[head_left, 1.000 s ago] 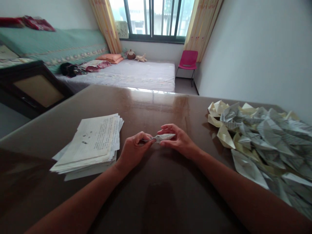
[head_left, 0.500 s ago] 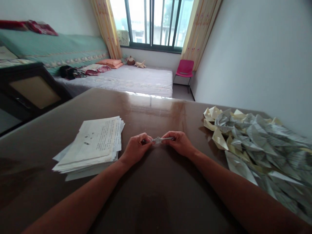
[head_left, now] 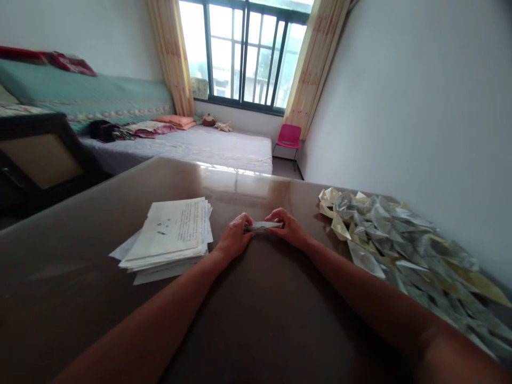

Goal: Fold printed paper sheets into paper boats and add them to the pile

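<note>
Between my two hands, just above the brown tabletop, is a small paper boat (head_left: pixel 263 226), a slim, pale folded shape seen nearly edge-on. My left hand (head_left: pixel 237 234) is closed on its left end, fingers curled with the thumb below. At the other end, my right hand (head_left: pixel 290 228) pinches the paper between thumb and fingers. Parts of the folds are hidden behind the fingertips. Left of my left hand lies a stack of printed paper sheets (head_left: pixel 172 229). A heap of folded paper boats (head_left: pixel 384 229), white and cream, spreads out beyond my right forearm.
The glossy brown table (head_left: pixel 256 309) reaches forward toward a bed (head_left: pixel 232 146). A dark cabinet (head_left: pixel 76 154) stands at the left. A pink chair (head_left: pixel 288 137) is by the window, and a white wall (head_left: pixel 400 106) runs along the right.
The view has tilted up and shifted. My hands have changed from pulling at the paper's two ends to a more curled grip, and the paper between them now looks longer and straighter.
</note>
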A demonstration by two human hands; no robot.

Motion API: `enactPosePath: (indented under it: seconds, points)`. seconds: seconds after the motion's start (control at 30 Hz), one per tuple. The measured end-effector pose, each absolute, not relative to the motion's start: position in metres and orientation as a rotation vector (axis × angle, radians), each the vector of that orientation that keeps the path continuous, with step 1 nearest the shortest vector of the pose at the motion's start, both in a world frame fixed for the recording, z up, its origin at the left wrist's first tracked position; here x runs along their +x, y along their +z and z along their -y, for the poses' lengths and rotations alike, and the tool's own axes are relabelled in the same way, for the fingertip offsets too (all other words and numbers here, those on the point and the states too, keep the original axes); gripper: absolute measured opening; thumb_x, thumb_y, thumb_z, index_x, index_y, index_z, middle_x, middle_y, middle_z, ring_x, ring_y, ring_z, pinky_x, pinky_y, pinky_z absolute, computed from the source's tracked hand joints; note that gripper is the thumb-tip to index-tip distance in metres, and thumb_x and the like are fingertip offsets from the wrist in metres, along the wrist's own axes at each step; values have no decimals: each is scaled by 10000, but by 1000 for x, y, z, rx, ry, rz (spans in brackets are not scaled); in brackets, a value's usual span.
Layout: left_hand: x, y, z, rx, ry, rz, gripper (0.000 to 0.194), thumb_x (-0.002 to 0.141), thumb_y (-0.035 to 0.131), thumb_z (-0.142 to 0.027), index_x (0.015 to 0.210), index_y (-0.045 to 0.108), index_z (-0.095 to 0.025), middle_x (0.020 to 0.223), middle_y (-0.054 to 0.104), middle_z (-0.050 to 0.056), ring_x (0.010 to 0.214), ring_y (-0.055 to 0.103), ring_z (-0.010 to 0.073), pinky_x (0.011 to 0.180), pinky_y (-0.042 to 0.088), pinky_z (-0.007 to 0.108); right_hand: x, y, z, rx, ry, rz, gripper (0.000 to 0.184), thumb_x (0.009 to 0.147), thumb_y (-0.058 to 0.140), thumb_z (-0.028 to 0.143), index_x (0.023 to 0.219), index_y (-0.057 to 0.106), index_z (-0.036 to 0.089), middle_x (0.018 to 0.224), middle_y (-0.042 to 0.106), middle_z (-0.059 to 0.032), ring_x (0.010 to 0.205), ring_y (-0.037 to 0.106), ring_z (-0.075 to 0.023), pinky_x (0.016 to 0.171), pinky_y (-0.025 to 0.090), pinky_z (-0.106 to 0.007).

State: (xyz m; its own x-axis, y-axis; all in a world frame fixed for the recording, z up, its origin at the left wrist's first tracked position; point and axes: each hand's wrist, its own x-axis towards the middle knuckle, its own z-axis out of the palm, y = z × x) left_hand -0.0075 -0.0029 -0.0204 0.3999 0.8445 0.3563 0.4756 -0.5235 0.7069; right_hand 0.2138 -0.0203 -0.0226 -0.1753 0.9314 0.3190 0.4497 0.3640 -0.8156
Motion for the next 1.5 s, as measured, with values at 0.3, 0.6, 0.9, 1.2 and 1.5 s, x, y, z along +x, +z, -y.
enactPosePath:
  seconds: [0.3, 0.6, 0.9, 1.2, 1.5]
  points:
    - [-9, -20, -2, 2131, 941, -1008, 51, 719, 601, -151, 708, 632, -190, 985, 720, 67, 913, 661, 234, 851, 496, 360, 224, -15, 30, -1364, 693, 1848, 225, 741, 661, 359, 801, 664, 143, 785, 683, -41, 708, 589, -142, 688, 463, -270]
    - [10, -13, 28, 2163, 740, -678, 114, 722, 601, -226, 745, 709, -198, 939, 745, 18, 851, 681, 186, 779, 515, 267, 224, 5, 105, -1628, 536, 1848, 214, 791, 606, 345, 775, 692, 149, 634, 639, -7, 576, 539, -115, 550, 400, -223]
    - [10, -10, 39, 2244, 689, -545, 113, 753, 582, -221, 750, 694, -204, 1019, 723, 32, 930, 663, 200, 844, 497, 287, 216, 7, 108, -1659, 190, 2152, 123, 766, 667, 319, 777, 747, 226, 959, 716, -49, 928, 607, -196, 853, 423, -311]
    - [12, -14, 40, 2336, 665, -454, 105, 769, 581, -198, 781, 685, -211, 1031, 700, 36, 946, 645, 191, 875, 487, 297, 215, -2, 89, -1707, 202, 2200, 108, 714, 705, 278, 652, 736, 196, 741, 704, -30, 754, 600, -162, 710, 413, -250]
    - [6, -12, 25, 2212, 857, -704, 506, 783, 566, -440, 1227, 575, -198, 1269, 569, 114, 906, 673, 206, 736, 570, 329, 247, 22, 139, -1791, -18, 2065, 93, 802, 657, 250, 788, 747, 230, 995, 695, -38, 921, 580, -184, 860, 399, -310]
